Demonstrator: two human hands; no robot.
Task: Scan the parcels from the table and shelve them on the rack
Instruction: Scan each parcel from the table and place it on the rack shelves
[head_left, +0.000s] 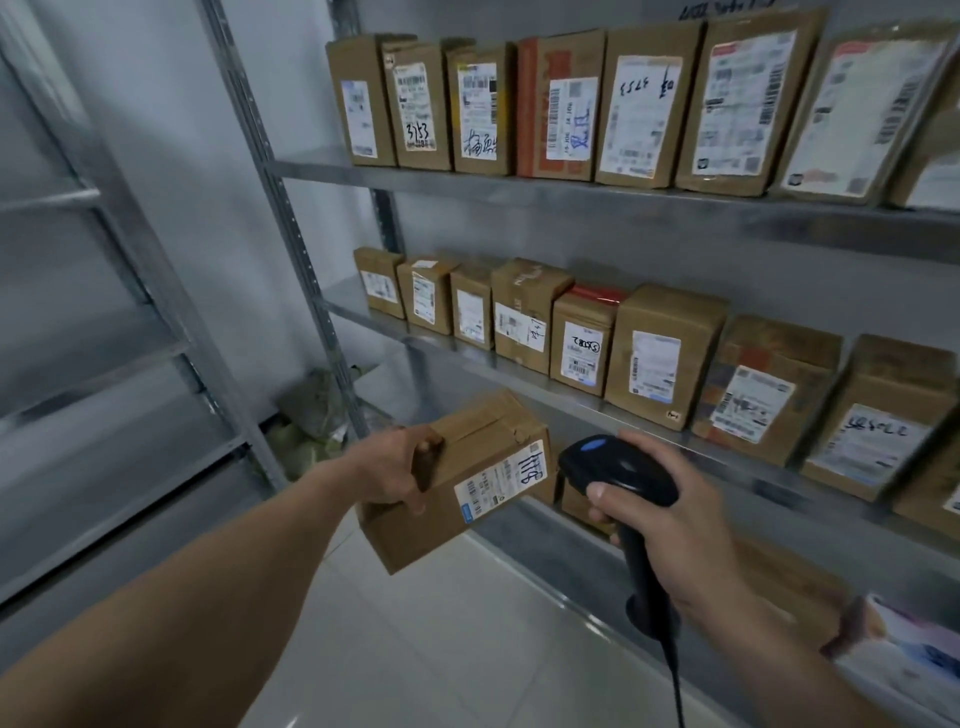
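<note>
Grip, left hand (395, 467): curls round the left end of parcel (441, 530), thumb across the taped face, fingertips wrapping to the underside. Carries parcel in mid-air at lower centre of frame, tilted, just in front of rack (293, 244) and below its middle shelf; touches no shelf, as far as can be told. Grip, right hand (670, 525): wraps the handle of scanner (618, 470), thumb laid on the side of the head; trigger finger hidden, so cannot tell whether pressed.

Risks, as judged. Holds parcel by one end only: unsupported right end likely to sag or twist out, with a drop onto tiled floor (441, 623) below. Puts scanner nose very near label (501, 480) and at a slant: possible misread or no read, worsened by handwriting beside the barcodes. Leaves cable (675, 675) hanging at lower right, near the shelf lip: possible snag on lifting. Risks shelving unscanned if no confirmation awaited.

Pose. Left forearm reaching long from lower left corner, wrist straight, back of hand up. Right forearm entering from lower right, wrist cocked inward, scanner head aimed left at label. Beyond, shelved parcels (665, 353) standing upright in rows at centre and upper right, labels outward.
</note>
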